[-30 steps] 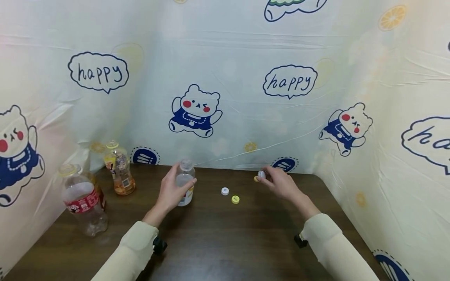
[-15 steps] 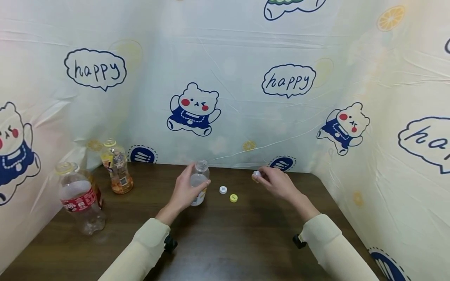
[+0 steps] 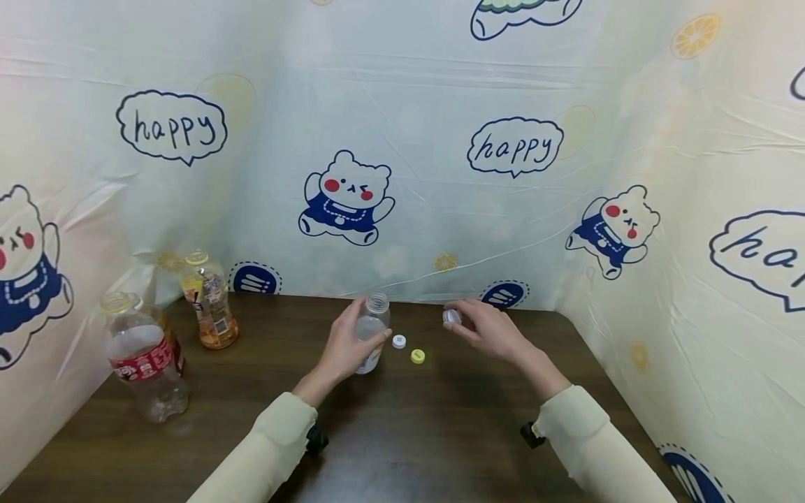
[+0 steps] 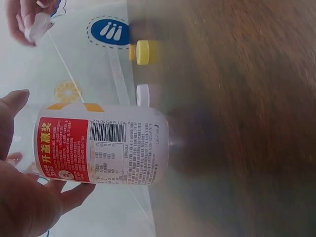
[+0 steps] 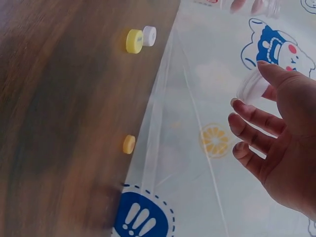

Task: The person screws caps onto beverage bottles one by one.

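My left hand [image 3: 342, 347] grips a clear plastic bottle [image 3: 372, 325] from its left side, thumb across the front. The bottle is nearly upright and has a bare neck; its red and white label [image 4: 64, 148] faces the left wrist camera. Between thumb and fingers, my right hand [image 3: 493, 330] pinches a wide whitish cap [image 5: 253, 87] above the table, to the right of the bottle. On the table between the hands lie a small white cap [image 3: 399, 341] and a yellow cap [image 3: 418, 356]. An orange cap [image 5: 129, 144] lies near the back edge, hidden in the head view.
At the left stand a red-labelled bottle [image 3: 143, 363], another bottle partly hidden behind it, and a bottle with orange-brown contents [image 3: 214, 307]. A printed curtain [image 3: 415, 140] hangs along the back and sides of the brown table [image 3: 402, 447].
My left hand has carried the bottle rightward, close to the small white cap. My right hand has moved slightly left with the pinched cap, whose face now turns more toward the head camera.
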Action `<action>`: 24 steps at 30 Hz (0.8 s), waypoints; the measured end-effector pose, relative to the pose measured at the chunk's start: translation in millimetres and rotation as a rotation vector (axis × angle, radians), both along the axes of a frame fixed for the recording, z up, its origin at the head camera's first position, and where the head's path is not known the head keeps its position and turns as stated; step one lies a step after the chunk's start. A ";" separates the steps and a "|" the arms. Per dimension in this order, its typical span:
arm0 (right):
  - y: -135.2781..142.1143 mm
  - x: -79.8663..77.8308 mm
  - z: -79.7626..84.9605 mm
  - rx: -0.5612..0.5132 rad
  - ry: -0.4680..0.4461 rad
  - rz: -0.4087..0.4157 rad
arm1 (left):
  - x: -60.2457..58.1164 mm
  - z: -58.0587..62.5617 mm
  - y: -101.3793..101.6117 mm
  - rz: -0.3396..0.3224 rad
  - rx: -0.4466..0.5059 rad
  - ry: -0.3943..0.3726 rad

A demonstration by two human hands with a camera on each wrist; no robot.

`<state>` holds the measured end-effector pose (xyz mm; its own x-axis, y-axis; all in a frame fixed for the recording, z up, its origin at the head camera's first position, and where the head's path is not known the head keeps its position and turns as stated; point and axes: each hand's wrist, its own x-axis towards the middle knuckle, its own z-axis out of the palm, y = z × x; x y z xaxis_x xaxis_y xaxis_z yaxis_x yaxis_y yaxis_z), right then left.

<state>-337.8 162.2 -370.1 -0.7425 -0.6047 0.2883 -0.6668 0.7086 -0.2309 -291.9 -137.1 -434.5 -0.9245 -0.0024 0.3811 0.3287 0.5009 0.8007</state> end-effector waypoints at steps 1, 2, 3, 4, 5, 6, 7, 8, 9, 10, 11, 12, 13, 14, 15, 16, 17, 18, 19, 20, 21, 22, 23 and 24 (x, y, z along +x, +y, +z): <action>-0.8 0.9 1.3 0.002 0.004 0.002 | -0.5 -0.3 1.8 -0.004 -0.003 0.004; -1.6 1.5 2.6 0.002 0.007 0.007 | -1.2 -0.6 3.5 -0.008 -0.006 0.011; -2.4 2.4 4.5 0.002 0.012 0.009 | -1.8 -0.9 5.0 -0.010 -0.011 0.016; -3.2 2.7 6.2 0.004 0.017 0.010 | -2.4 -0.8 6.5 -0.011 -0.013 0.021; -4.1 3.1 7.9 0.005 0.023 0.014 | -3.1 -0.5 7.9 -0.012 -0.015 0.029; -5.0 3.4 9.8 0.004 0.024 0.016 | -3.6 -0.2 9.2 -0.013 -0.015 0.036; -5.8 3.7 11.7 0.004 0.025 0.016 | -4.2 0.2 10.6 -0.013 -0.015 0.042; -6.7 3.9 13.4 0.004 0.025 0.016 | -4.4 0.7 11.8 -0.014 -0.017 0.044; -7.7 4.1 15.0 0.004 0.023 0.019 | -4.3 1.2 13.0 -0.015 -0.019 0.044; -8.7 4.3 16.5 0.002 0.018 0.022 | -4.4 1.5 14.4 -0.017 -0.020 0.041; -9.9 4.7 18.1 0.001 0.018 0.028 | -4.4 1.6 15.7 -0.018 -0.023 0.036; -11.2 5.0 19.5 0.003 0.019 0.033 | -4.3 1.6 17.1 -0.021 -0.025 0.031; -12.7 5.2 21.0 0.006 0.025 0.040 | -4.1 1.6 18.5 -0.024 -0.027 0.024; -14.5 5.6 22.6 0.006 0.028 0.050 | -3.9 1.4 20.0 -0.028 -0.030 0.019; -16.6 6.2 24.5 0.005 0.031 0.059 | -3.5 1.1 21.3 -0.032 -0.031 0.013; -18.9 6.9 26.5 0.003 0.035 0.067 | -3.4 0.7 22.9 -0.036 -0.032 0.010; -21.3 7.4 28.7 0.002 0.035 0.075 | -2.9 0.4 24.3 -0.041 -0.036 0.009; -24.0 8.0 31.0 -0.001 0.032 0.084 | -2.5 0.2 25.7 -0.049 -0.037 0.009; -26.7 8.5 33.4 -0.007 0.028 0.093 | -2.0 -0.1 27.1 -0.055 -0.038 0.009; -29.6 9.1 35.7 -0.010 0.023 0.101 | -1.5 -0.2 28.4 -0.060 -0.042 0.010; -32.4 9.6 37.9 -0.011 0.019 0.107 | -0.9 -0.2 29.7 -0.066 -0.043 0.011; -35.2 9.8 40.1 -0.014 0.015 0.115 | -0.7 -0.2 30.8 -0.069 -0.046 0.012; -37.9 9.8 42.2 -0.012 0.011 0.122 | -0.3 0.0 31.8 -0.073 -0.048 0.013; -40.6 9.8 44.2 -0.013 0.010 0.133 | 0.1 0.4 32.8 -0.077 -0.045 0.017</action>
<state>-328.0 121.5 -325.8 -0.6533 -0.6937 0.3031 -0.7567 0.6111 -0.2324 -291.7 -104.2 -434.1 -0.9147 0.0861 0.3948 0.3810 0.5089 0.7719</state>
